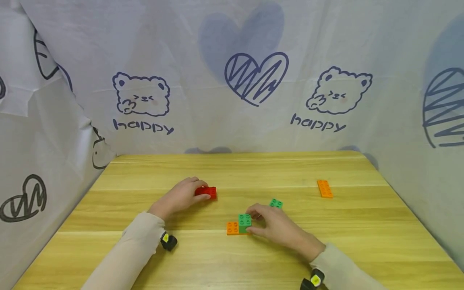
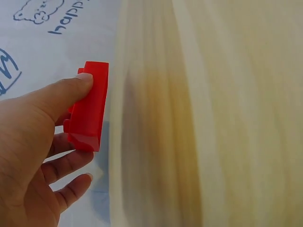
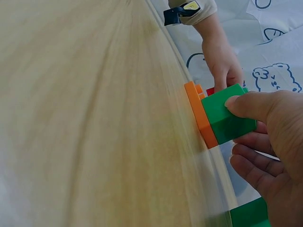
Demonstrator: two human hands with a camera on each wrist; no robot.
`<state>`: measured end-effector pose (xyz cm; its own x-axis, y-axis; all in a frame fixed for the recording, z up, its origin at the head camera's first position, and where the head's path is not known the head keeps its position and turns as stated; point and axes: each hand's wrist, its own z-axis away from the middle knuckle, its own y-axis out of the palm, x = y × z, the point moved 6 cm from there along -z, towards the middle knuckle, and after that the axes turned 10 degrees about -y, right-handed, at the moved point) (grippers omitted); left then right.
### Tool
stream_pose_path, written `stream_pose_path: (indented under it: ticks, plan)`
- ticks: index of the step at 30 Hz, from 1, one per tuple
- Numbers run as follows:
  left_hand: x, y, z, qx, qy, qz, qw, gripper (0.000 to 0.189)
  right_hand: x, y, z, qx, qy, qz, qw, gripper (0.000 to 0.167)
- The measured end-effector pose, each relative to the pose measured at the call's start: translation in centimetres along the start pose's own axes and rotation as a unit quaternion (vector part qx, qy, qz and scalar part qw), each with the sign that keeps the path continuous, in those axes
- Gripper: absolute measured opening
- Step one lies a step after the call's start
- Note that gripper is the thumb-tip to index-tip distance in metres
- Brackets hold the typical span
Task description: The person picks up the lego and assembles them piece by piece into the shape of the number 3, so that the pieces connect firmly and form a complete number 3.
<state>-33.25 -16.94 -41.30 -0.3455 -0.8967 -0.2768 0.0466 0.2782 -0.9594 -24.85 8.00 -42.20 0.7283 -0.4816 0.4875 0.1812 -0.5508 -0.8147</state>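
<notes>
**Pinching two at once**

The green block (image 1: 244,223) sits on the orange plate (image 1: 232,228); my right hand (image 1: 273,225) pinches its sides, probably to keep it straight. At 10 o'clock, my left hand (image 1: 183,196) pinches the red block (image 1: 212,193). Another green block (image 1: 276,203) is at 2 o'clock.

1. red brick (image 2: 90,113): plastic by its look, smooth-sided, with a soft gloss at its end and a studded top.
2. green brick (image 3: 229,116): smooth plastic, its broad side almost matt.
3. orange plate (image 1: 233,228) beneath it: plastic-looking, smooth along the edge, studded above.
4. other green brick (image 1: 276,203) and other orange plate (image 1: 325,189): the same studded plastic look.
5. table (image 1: 217,262): wood or a wood-look surface, streaky in grain, smooth, faintly shiny.
6. backdrop (image 1: 203,121): matt cloth by its look, creased in places.
7. 2 sleeves (image 1: 134,245): soft, matt cloth, wrinkled near the cuff.
8. black wrist devices (image 1: 170,244): plastic-looking.
</notes>
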Motion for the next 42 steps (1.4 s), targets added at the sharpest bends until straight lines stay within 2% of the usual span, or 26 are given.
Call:
stream_pose_path:
  ticks: [6,13,20,30,42]
  plan:
    - [-1.3,-0.8,0.5,-0.022,0.018,0.003,0.9996,0.041,-0.2,0.1,0.0,0.003,0.006,-0.001,1.0000,0.040]
    - [-3.6,-1.9,1.4,-0.032,0.026,-0.003,0.9991,0.041,-0.3,0.1,-0.1,0.001,0.004,-0.004,1.0000,0.039]
    - [-5.5,-2.7,2.2,-0.058,0.063,-0.007,0.9963,0.041,-0.2,0.0,-0.1,0.000,0.004,-0.006,1.0000,0.039]
    - [-7.7,-3.1,3.3,-0.074,0.097,0.007,0.9925,0.041,-0.3,0.1,-0.1,0.002,0.007,-0.012,0.9999,0.039]
    - [-9.6,-2.4,4.2,-0.064,0.133,0.032,0.9885,0.040,-0.3,0.0,0.0,-0.002,0.004,-0.013,0.9999,0.037]
